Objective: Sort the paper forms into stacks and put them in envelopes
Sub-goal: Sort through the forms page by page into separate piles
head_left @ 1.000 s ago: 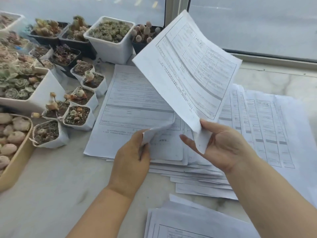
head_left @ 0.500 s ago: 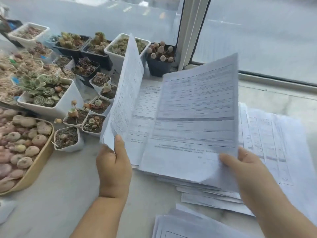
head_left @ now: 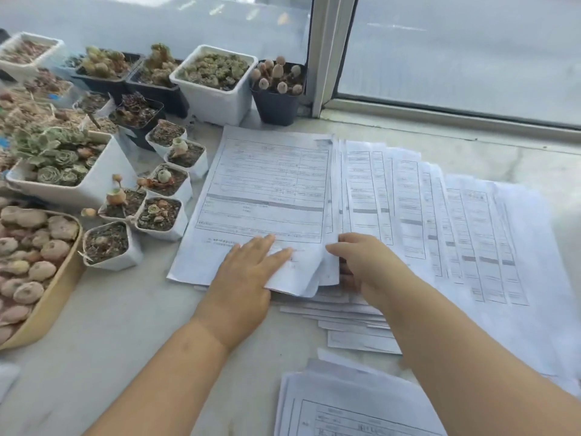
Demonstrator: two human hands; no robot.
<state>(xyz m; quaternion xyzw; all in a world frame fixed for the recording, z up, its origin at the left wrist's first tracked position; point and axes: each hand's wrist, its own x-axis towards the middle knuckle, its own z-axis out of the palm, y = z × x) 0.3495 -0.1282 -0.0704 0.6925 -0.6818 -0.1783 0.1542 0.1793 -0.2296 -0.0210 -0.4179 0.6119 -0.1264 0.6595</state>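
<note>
A stack of printed forms lies flat on the marble sill in front of me. My left hand rests on its lower edge with straight, spread fingers. At the stack's lower right corner my right hand has its thumb on top of the sheets, and its fingers are tucked under their edge. More forms are fanned out to the right, partly under the stack. A separate pile of forms sits at the bottom of the view. No envelope is in view.
Many small pots of succulents crowd the left side, right up to the stack's left edge. A tan tray of stone plants sits far left. A white pot and a dark pot stand behind. The window frame rises at the back.
The sheets that both hands held up in the air have come down flat onto the stack. My left hand has let go and lies flat on top.
</note>
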